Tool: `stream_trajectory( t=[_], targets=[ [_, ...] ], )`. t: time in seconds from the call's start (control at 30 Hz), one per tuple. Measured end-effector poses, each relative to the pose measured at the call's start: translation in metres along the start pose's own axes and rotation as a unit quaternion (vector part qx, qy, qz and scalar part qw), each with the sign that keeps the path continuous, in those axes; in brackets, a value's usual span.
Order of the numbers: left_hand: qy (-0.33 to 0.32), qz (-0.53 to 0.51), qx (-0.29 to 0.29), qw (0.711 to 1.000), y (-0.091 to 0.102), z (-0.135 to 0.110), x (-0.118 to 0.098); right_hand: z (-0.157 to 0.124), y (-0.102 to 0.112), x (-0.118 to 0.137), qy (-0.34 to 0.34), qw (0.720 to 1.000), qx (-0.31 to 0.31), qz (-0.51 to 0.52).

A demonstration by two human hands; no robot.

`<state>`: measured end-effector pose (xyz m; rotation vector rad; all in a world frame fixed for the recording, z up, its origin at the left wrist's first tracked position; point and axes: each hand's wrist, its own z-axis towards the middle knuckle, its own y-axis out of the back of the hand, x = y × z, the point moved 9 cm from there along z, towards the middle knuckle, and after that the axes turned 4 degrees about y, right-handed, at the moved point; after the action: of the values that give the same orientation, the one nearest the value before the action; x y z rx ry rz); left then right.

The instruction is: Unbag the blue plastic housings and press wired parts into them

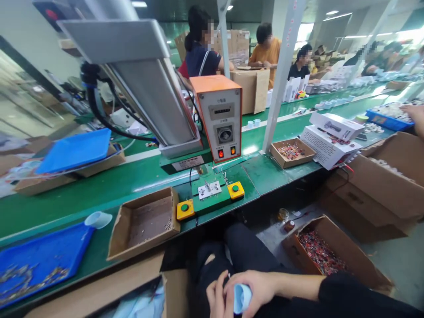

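Low in the head view, over my lap, my right hand (260, 282) wraps around a light blue plastic cup (242, 297), its open round end turned up toward me. My left hand (217, 295) is pressed against the cup's left side with bent fingers, overlapping my right fingers. The lower parts of both hands are cut off by the frame edge. In front of my knees, on the bench, stands a press machine (149, 88) with a small metal fixture (210, 190) beneath it. A yellow box with a green button (184, 208) sits on each side of that fixture.
An orange control box (218, 119) adjoins the press. On the left are a cardboard tray (115, 240), a blue tray (77, 247) and another light blue cup (98, 219). A carton of small red parts (361, 265) stands low at right. Several people work across the green bench.
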<state>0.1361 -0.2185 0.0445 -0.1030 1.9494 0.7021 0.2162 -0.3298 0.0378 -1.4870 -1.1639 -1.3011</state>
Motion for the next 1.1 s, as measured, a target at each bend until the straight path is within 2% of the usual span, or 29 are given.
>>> stream_trajectory(
  t=[0.07,0.13,0.2,0.27,0.43,0.57,0.67,0.8,0.97,1.1],
  targets=[
    [0.006,-0.011,0.033,0.999,-0.006,-0.004,-0.014,-0.011,0.012,0.016,0.019,0.998,-0.034,0.057],
    [-0.027,-0.011,0.079,0.996,-0.004,-0.008,-0.042,-0.017,0.03,0.036,0.044,0.991,-0.081,0.095],
    [-0.076,0.027,0.099,0.992,0.007,-0.005,-0.067,-0.013,0.043,0.046,0.054,0.989,-0.101,0.098],
    [-0.099,0.048,0.089,0.99,0.023,0.001,-0.078,-0.006,0.053,0.054,0.089,0.988,-0.105,0.064],
    [-0.157,0.048,0.017,0.986,0.06,-0.005,-0.091,-0.006,0.061,0.071,0.175,0.975,-0.118,-0.068],
    [-0.204,0.025,0.018,0.979,0.066,-0.017,-0.103,-0.009,0.061,0.087,0.222,0.96,-0.119,-0.12],
    [-0.194,-0.048,0.015,0.98,0.069,-0.018,-0.102,-0.009,0.057,0.098,0.259,0.951,-0.101,-0.132],
    [-0.154,-0.123,0.037,0.98,0.068,-0.017,-0.095,-0.011,0.054,0.101,0.26,0.95,-0.092,-0.149],
    [-0.124,-0.089,0.128,0.98,0.059,-0.018,-0.097,-0.016,0.058,0.096,0.226,0.963,-0.093,-0.112],
    [-0.12,-0.13,0.107,0.978,0.07,-0.016,-0.1,-0.014,0.063,0.091,0.206,0.967,-0.105,-0.111]
  ],
)
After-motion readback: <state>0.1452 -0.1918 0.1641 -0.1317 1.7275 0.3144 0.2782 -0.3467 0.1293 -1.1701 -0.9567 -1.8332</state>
